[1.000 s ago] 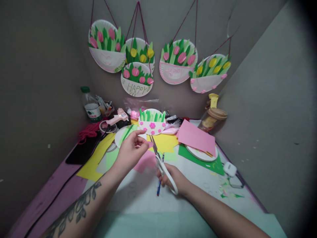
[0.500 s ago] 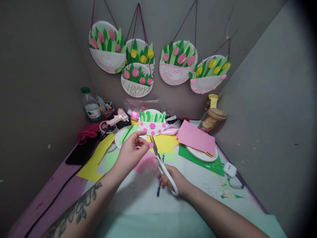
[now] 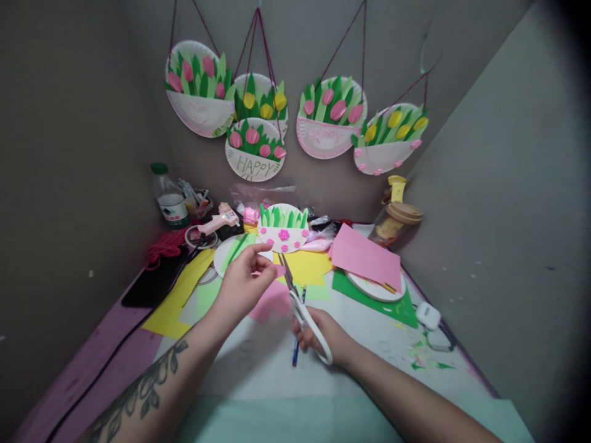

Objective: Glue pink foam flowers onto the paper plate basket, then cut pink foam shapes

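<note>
Between thumb and fingertips, my left hand (image 3: 249,277) pinches a small piece of pink paper (image 3: 280,270). My right hand (image 3: 323,335) is wrapped around the white handles of a pair of scissors (image 3: 302,307), whose blades point up and away, slightly apart, beside the pink piece. Under my hands lie a larger sheet of pink paper (image 3: 271,301) and a blue pencil (image 3: 295,354), the pencil partly hidden by the scissors. Just beyond stands a paper-plate basket (image 3: 283,237) with green paper leaves and pink flowers.
Yellow paper (image 3: 307,267) lies behind the scissors. At right are pink sheets (image 3: 367,258) on a white plate, green paper (image 3: 406,311) and an earphone case (image 3: 428,315). A glue gun (image 3: 221,218), bottle (image 3: 170,200) and black phone-like slab (image 3: 150,286) sit left. Finished plate baskets (image 3: 332,135) hang on the wall.
The view has shifted very slightly. Both hands, the pink piece and the scissors stay nearly in the same place.
</note>
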`<state>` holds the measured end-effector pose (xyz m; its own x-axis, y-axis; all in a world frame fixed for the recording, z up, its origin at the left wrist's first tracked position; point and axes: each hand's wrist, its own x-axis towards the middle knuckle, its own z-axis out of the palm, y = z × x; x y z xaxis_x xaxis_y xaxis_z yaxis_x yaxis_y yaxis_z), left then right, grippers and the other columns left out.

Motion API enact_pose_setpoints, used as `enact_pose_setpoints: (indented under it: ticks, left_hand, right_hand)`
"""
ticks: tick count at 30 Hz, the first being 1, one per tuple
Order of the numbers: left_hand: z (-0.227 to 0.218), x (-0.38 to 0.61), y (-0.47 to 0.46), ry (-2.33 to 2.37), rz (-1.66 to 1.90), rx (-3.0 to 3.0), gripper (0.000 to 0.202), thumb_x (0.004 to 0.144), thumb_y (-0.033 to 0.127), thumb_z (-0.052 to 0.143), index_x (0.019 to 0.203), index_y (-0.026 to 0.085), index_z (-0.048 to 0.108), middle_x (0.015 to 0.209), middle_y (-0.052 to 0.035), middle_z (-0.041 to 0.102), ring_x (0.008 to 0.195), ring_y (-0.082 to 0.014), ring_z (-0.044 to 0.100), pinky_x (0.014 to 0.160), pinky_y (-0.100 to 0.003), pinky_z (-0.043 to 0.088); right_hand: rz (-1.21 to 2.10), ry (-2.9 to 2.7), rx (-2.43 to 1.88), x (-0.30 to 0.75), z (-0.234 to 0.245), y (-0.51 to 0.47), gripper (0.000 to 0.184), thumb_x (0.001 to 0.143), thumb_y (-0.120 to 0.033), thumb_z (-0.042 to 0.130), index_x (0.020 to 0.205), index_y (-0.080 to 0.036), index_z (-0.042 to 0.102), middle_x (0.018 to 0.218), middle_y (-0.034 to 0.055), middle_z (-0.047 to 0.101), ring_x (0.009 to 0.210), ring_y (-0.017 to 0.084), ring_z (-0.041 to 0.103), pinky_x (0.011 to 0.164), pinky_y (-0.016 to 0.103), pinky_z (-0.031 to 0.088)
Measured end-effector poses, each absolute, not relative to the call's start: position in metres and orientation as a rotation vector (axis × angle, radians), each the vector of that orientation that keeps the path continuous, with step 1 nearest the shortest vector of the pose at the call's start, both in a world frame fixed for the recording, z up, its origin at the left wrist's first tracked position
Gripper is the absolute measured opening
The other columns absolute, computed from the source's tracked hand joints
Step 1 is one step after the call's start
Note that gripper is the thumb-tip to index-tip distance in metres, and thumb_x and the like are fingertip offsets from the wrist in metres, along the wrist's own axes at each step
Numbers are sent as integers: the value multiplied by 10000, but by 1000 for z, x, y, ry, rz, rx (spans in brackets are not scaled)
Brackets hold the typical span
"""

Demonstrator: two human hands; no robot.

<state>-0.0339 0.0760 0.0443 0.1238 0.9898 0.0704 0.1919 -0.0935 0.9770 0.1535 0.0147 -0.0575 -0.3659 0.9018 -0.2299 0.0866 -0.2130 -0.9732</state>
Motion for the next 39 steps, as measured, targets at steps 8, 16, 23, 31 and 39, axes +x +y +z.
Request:
enact_pose_setpoints:
  ticks: [8,16,23,31,39]
  left_hand:
    - [44,-35,77,1216,1113,1454,413,708,245,601,1108,153,550,721,7,625,663,-135,579,582,-235,443]
    - [44,-35,78,1224,1114,1473,396,720,218,583,1107,145,541,717,9,618,678,-136,581,595,-240,443]
    - [43,-36,78,1213,1126,1462,401,720,211,581,1113,149,534,710,17,617,683,-133,580,600,-238,440]
    - [43,-37,80,1206,1132,1473,382,728,207,574,1104,157,535,695,20,622,671,-128,581,592,-230,435]
    - [46,-38,79,1219,1148,1461,365,731,219,586,1090,167,550,688,23,612,648,-121,568,556,-212,433]
  right_hand:
    - [1665,-1390,-1196,153,-61,14,207,557,-196,535,761,-165,548,595,-31,562,502,101,509,491,215,413]
    - [1666,-1388,-1219,154,-61,15,243,510,-160,494,745,-161,556,588,-32,571,503,102,514,488,208,405]
    - [1664,-1395,-1203,153,-59,14,217,520,-172,500,730,-161,554,598,-31,566,496,98,507,481,206,400]
    - [1687,-1373,-1213,152,-55,14,198,498,-156,504,693,-168,540,575,-39,550,469,89,485,448,194,387]
    - [1678,-1366,-1244,151,-55,13,166,502,-166,508,666,-167,536,566,-33,546,461,96,491,438,199,375]
